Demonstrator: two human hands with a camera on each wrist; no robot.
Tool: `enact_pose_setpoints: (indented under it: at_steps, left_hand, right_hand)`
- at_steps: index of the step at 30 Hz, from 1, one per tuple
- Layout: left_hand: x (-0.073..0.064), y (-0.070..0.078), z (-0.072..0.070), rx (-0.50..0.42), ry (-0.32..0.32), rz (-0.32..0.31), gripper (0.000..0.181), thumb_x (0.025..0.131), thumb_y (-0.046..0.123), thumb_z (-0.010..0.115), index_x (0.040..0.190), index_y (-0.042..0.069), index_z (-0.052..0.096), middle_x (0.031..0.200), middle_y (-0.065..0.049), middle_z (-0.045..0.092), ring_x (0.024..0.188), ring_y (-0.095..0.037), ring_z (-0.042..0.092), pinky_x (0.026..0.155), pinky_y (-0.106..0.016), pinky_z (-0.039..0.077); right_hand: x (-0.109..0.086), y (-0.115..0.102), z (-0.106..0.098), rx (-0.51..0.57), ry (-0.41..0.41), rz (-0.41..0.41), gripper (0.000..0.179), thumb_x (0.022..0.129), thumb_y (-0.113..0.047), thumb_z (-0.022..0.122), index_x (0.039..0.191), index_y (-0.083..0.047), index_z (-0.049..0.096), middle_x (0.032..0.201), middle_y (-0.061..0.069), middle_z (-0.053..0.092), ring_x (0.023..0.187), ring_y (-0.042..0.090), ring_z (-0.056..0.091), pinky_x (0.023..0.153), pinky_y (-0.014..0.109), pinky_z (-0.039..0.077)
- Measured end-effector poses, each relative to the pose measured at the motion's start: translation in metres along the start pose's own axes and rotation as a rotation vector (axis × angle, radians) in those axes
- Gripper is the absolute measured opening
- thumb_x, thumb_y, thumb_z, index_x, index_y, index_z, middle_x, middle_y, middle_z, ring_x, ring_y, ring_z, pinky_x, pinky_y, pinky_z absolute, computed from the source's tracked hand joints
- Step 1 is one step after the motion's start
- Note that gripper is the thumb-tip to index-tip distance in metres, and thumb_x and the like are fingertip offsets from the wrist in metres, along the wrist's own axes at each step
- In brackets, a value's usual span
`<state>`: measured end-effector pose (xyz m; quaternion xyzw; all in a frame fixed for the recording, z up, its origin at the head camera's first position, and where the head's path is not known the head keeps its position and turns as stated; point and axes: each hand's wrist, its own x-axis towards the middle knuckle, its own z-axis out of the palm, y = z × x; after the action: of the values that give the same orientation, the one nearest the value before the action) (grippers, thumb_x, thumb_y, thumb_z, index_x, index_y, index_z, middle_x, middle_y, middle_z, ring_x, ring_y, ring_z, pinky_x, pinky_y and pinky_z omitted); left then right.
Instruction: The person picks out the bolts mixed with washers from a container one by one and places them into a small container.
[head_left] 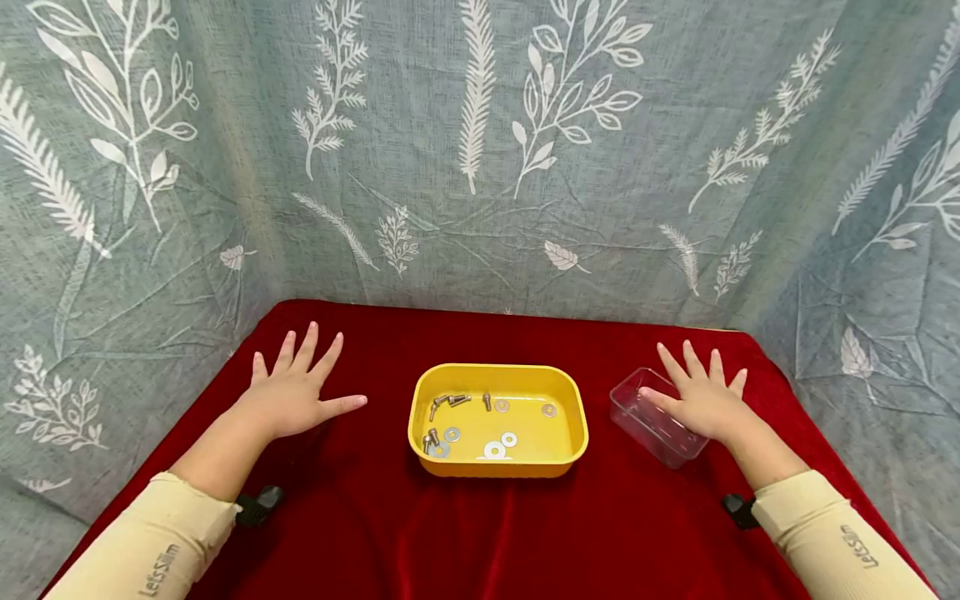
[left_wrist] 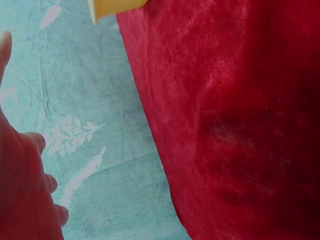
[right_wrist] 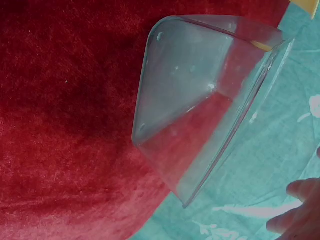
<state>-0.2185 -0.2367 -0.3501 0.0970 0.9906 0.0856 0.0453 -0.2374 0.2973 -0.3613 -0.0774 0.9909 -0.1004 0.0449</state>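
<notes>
My left hand (head_left: 288,402), fingers spread and holding nothing, is over the left side of the red cloth. On the other side my right hand (head_left: 705,403) is spread too, its thumb and palm overlapping a clear plastic box (head_left: 663,429) in the head view. That box (right_wrist: 185,85) fills much of the right wrist view, with fingers at the lower right corner. Between the hands sits a yellow tray (head_left: 498,469). Several small screws (head_left: 459,400) lie toward its left and back, and several flat washers (head_left: 494,450) are scattered across its floor.
A red velvet cloth (head_left: 480,542) covers the table. Grey-green curtains (head_left: 420,167) with white leaf prints hang behind the table and on both sides. Dark wrist cameras (head_left: 260,506) sit under both forearms.
</notes>
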Motion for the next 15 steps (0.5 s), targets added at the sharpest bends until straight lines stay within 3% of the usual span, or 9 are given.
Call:
enact_pose_setpoints:
  at_steps: [15]
  left_hand:
    - [0.005, 0.010, 0.001, -0.010, -0.017, 0.030, 0.108, 0.071, 0.084, 0.032, 0.148, 0.016, -0.001, 0.149, -0.019, -0.018, 0.132, -0.045, -0.018, 0.093, -0.069, -0.013]
  right_hand:
    - [-0.001, 0.001, 0.002, 0.012, -0.021, 0.006, 0.093, 0.082, -0.071, 0.038, 0.148, -0.018, 0.000, 0.148, 0.029, -0.005, 0.127, 0.057, -0.016, 0.085, 0.073, -0.019]
